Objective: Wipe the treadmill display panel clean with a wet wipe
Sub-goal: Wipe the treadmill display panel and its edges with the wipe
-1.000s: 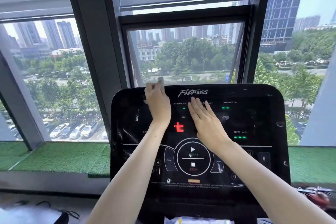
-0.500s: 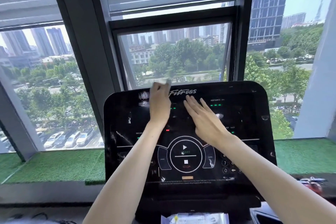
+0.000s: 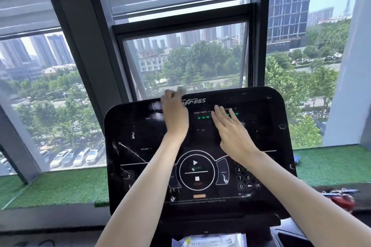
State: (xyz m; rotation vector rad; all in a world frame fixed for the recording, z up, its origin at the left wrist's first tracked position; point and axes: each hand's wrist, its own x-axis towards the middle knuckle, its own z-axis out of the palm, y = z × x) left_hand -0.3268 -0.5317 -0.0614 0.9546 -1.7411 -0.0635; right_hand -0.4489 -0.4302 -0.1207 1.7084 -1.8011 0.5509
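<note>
The black treadmill display panel fills the lower middle of the head view, with smudges and white scuffs on its glossy face. My left hand lies at the panel's top edge, over the first letter of the logo. A small pale grey bit of the wet wipe shows blurred past its fingertips. My right hand rests flat on the upper right of the panel with fingers spread, below the distance readout, and holds nothing.
A window frame stands close behind the panel. Green artificial turf covers the sill on both sides. A pack of wipes lies below the console. A red object sits low at the right.
Both hands have slid to the right across the upper panel. The left hand now covers the logo's start, and the heart-rate readout is uncovered. The view has shifted a little.
</note>
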